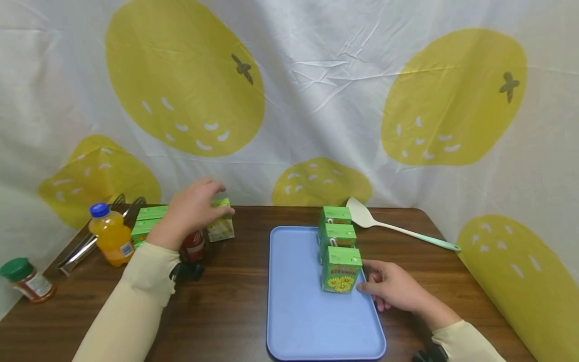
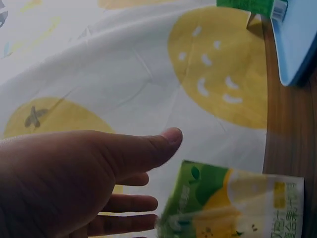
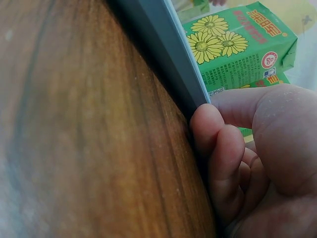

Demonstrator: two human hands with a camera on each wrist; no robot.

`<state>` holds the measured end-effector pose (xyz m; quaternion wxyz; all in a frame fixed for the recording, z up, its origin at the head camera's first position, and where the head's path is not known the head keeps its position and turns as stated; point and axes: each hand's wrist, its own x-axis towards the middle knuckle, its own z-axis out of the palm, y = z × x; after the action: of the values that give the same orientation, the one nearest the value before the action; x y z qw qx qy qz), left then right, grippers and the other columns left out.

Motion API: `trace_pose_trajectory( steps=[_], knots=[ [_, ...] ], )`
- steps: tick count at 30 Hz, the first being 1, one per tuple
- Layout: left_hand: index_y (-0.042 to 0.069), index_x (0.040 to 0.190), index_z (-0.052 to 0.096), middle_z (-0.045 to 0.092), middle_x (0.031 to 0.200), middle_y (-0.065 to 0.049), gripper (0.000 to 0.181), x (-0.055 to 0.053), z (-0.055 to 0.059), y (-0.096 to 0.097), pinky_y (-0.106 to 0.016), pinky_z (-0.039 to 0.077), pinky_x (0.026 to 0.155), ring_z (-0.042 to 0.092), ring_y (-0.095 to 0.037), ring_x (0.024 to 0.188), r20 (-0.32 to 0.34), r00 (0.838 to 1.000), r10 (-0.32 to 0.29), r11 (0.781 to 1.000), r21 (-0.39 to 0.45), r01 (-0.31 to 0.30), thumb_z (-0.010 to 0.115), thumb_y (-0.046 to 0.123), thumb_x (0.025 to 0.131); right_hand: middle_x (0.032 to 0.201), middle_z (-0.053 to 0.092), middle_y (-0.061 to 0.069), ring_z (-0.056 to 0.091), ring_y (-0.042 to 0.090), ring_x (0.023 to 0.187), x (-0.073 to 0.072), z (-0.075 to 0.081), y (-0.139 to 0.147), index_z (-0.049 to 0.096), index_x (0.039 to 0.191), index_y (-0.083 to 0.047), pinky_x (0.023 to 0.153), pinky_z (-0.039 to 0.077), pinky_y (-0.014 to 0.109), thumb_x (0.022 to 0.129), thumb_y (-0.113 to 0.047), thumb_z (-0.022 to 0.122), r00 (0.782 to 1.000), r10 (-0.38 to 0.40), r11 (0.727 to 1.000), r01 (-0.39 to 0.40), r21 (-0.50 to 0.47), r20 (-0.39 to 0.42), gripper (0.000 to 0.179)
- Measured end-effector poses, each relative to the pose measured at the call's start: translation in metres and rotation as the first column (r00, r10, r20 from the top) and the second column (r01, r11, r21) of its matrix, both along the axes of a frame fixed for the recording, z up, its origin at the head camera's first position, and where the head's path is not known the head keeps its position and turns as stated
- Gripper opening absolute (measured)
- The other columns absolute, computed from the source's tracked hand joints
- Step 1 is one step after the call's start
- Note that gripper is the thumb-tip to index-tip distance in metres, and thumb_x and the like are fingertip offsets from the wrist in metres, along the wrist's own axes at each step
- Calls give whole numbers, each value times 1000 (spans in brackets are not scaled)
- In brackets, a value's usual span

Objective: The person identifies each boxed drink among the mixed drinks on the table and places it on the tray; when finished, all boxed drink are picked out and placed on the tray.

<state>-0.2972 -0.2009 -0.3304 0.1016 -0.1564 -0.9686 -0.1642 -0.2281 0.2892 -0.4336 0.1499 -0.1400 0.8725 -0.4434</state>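
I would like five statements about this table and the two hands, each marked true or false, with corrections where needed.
1. Three green drink cartons stand on the blue tray. True.
2. The white spatula lies left of the tray. False: it lies behind and to the right.
3. The right hand holds the tray's edge. True.
4. The left hand grips the red can. False: it grips nothing and is nearest to the yellow-and-green juice carton.
5. The orange juice bottle has a blue cap. True.

From afar I'm seeing a bare left hand [image 1: 192,208] and bare right hand [image 1: 398,286] in pale cream sleeves [image 1: 124,306] — the left cuff [image 1: 156,256] is wrinkling loosely — while black wrist mounts [image 1: 186,271] are showing alongside.
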Motion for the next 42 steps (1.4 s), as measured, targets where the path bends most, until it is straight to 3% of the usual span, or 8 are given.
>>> trace_pose_trajectory(
  steps=[20, 35, 42],
  knots=[
    [2, 149, 64, 70, 144, -22, 74, -8, -15, -10, -68, 55, 98, 67, -47, 129, 113, 993, 32, 999, -46, -27, 88, 48, 95, 68, 63, 6, 62, 21, 49, 0, -3, 0, 40, 160, 19, 44, 49, 30, 98, -18, 85, 1000, 11, 1000, -11, 4, -16, 85],
    [3, 130, 70, 75, 123, -18, 61, -9, -16, -12, -63, 57, 88, 71, -42, 112, 171, 984, 48, 998, -41, -42, 89, 49, 94, 67, 63, 7, 62, 21, 49, -1, -2, 1, 40, 160, 19, 43, 48, 30, 98, -17, 85, 1000, 9, 1000, -9, 8, -23, 85],
    [-1, 143, 67, 72, 137, -23, 66, -10, -16, -12, -65, 56, 96, 69, -47, 122, 172, 985, 31, 999, -28, -27, 89, 41, 96, 67, 63, 7, 62, 21, 49, -1, -1, 0, 39, 160, 19, 43, 48, 29, 98, -17, 84, 1000, 11, 1000, -11, 5, -20, 85]
  ],
)
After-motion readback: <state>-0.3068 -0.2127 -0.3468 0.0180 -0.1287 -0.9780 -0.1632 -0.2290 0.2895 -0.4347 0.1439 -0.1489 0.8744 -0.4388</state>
